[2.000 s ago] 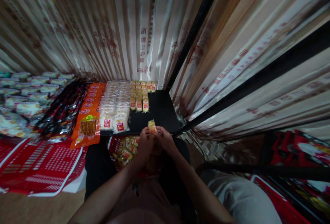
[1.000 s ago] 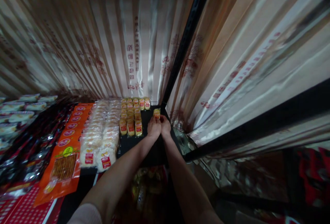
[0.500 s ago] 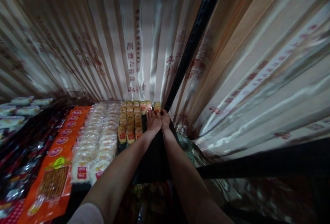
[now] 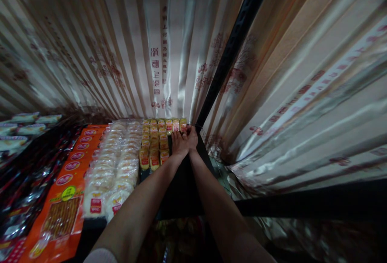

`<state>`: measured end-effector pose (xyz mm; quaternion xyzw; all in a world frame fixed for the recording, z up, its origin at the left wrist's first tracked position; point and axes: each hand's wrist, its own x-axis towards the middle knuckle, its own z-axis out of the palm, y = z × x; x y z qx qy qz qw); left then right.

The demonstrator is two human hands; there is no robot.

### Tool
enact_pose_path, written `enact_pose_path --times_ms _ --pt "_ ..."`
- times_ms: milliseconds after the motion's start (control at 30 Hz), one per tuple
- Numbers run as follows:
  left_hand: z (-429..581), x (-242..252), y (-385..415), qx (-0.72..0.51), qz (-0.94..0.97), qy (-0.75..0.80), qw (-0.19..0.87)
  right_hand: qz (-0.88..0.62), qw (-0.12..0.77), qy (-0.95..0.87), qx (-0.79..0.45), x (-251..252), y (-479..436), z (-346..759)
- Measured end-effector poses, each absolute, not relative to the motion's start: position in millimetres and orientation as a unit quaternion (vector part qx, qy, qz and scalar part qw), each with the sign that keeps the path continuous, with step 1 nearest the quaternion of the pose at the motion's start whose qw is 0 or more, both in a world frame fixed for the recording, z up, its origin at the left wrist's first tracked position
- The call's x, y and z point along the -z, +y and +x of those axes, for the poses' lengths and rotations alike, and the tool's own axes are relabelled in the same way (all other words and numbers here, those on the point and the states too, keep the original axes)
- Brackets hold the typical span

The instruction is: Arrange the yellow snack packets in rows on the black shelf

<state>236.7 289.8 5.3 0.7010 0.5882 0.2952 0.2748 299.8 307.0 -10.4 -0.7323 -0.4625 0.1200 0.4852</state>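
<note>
Small yellow wrapped snack packs with red labels stand in rows on a black shelf. At the far right of the back row is one such pack, touching its neighbour. My right hand has its bent fingers closed at this pack's right side, partly covering it. Beside it, my left hand reaches forward with fingers stretched and slightly apart, their tips at the front of the back-row packs. The two hands touch.
Left of the yellow packs lie clear-wrapped white round packs, orange snack bags and dark shiny packets. A black slotted post rises at the right corner. Pleated printed curtains hang behind.
The far-right yellow pack has moved left and closed the gap to its neighbour. My right hand has shifted slightly with it, and the view has moved a little.
</note>
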Motion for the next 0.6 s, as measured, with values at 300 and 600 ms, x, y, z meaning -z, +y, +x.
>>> enact_pose_path --times_ms 300,600 --pt "240 1 289 -0.310 0.721 0.572 0.238 -0.698 0.474 -0.533 -0.058 19 307 305" --pt "232 -16 249 -0.294 0.758 0.552 0.187 -0.665 0.507 -0.541 -0.094 16 274 299"
